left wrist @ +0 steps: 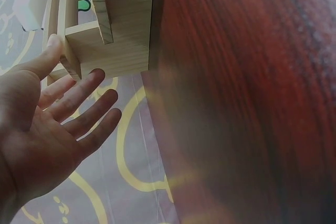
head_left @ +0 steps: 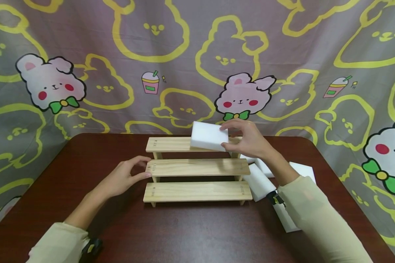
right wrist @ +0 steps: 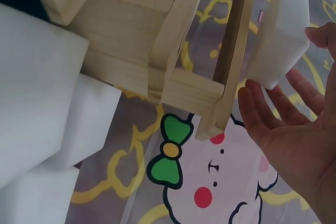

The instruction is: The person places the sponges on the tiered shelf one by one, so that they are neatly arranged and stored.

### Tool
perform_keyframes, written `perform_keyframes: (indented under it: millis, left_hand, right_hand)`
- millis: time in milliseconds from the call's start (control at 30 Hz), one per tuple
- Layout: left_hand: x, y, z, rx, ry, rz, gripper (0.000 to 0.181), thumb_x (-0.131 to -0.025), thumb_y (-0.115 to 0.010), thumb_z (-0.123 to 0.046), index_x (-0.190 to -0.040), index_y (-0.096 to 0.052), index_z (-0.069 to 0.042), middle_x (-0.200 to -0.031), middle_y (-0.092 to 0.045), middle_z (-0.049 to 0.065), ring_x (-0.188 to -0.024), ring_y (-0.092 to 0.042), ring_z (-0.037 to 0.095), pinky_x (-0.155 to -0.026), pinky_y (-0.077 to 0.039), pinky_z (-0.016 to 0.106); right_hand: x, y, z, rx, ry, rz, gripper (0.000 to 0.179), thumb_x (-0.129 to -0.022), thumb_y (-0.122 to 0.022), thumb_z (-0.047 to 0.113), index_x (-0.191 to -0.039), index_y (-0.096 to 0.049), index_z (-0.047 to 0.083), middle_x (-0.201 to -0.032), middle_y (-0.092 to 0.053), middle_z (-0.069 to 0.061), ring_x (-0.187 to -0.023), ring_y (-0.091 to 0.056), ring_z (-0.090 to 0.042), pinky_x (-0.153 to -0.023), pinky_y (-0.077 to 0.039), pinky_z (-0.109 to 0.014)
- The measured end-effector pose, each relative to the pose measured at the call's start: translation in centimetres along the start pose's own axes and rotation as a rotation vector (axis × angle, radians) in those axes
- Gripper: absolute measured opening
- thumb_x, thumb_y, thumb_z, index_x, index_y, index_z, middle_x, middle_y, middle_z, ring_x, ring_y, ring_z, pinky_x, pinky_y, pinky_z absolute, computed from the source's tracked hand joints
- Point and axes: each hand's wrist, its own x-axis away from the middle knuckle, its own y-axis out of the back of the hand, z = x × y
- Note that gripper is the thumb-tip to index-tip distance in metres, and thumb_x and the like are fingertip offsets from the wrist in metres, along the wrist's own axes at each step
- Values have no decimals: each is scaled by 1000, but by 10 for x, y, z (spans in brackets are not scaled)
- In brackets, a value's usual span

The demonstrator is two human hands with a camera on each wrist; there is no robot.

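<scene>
A three-tier wooden display stand (head_left: 197, 167) stands on the table. My left hand (head_left: 123, 177) is at its left end, with thumb and index finger at the front and back edges of the middle tier; in the left wrist view the other fingers (left wrist: 97, 124) extend loosely. My right hand (head_left: 248, 138) pinches the right end of a white foam block (head_left: 208, 135) between thumb and fingers. That block lies flat at the top tier, right of its middle. The right wrist view shows the block (right wrist: 283, 32) with fingertips under its edge.
Several more white foam blocks (head_left: 258, 182) lie in a loose group right of the stand, partly hidden by the right forearm. The dark red-brown table (head_left: 197, 233) reaches back to a patterned curtain (head_left: 184, 73) behind the stand.
</scene>
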Motion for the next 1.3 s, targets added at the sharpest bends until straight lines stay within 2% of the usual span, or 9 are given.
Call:
perform_keyframes:
  millis: [167,333,533,700,1000,1300]
  left_hand:
    - [0,0,1,-2,7,8,43,-99,-73,-18,-134,-60,2,-111,-73,14,-108,-66,40,-85,-49,52]
    - [0,0,2,2,5,15,42,-99,-73,-18,-133,-60,1,-109,-73,13,-107,-66,39,-85,-49,52]
    - [1,1,3,-8,-4,17,40,-99,-73,-21,-132,-60,-2,-107,-73,10,-103,-67,33,-84,-49,51]
    - [1,1,5,-16,-14,17,39,-99,-73,-20,-132,-60,-3,-104,-73,8,-99,-66,28,-83,-50,49]
    - [-2,2,4,-17,-17,19,41,-97,-75,-18,-131,-64,2,-97,-72,4,-80,-60,19,-69,-46,32]
    - [-1,2,3,-14,-18,8,38,-96,-76,-16,-129,-64,0,-97,-72,6,-81,-60,18,-69,-46,30]
  right_hand:
    - [-4,-5,1,5,-15,20,41,-79,-86,8,-116,-71,-1,-128,-66,-16,-116,-63,-33,-96,-54,-52]
    - [-9,-9,4,9,10,29,40,-79,-86,10,-115,-71,-2,-125,-67,-17,-110,-65,-32,-94,-55,-51]
    - [-13,-14,7,4,29,30,39,-77,-87,10,-112,-72,-1,-120,-69,-14,-105,-68,-28,-92,-57,-47]
    - [-15,-16,7,-13,43,34,38,-78,-85,9,-112,-72,-2,-120,-70,-16,-106,-68,-30,-90,-57,-46]
    - [-18,-20,9,-39,58,46,38,-78,-85,7,-112,-72,-3,-121,-69,-16,-109,-65,-31,-90,-57,-47]
    - [-23,-25,13,7,50,49,39,-79,-85,12,-113,-72,-2,-120,-69,-15,-105,-64,-32,-87,-58,-47]
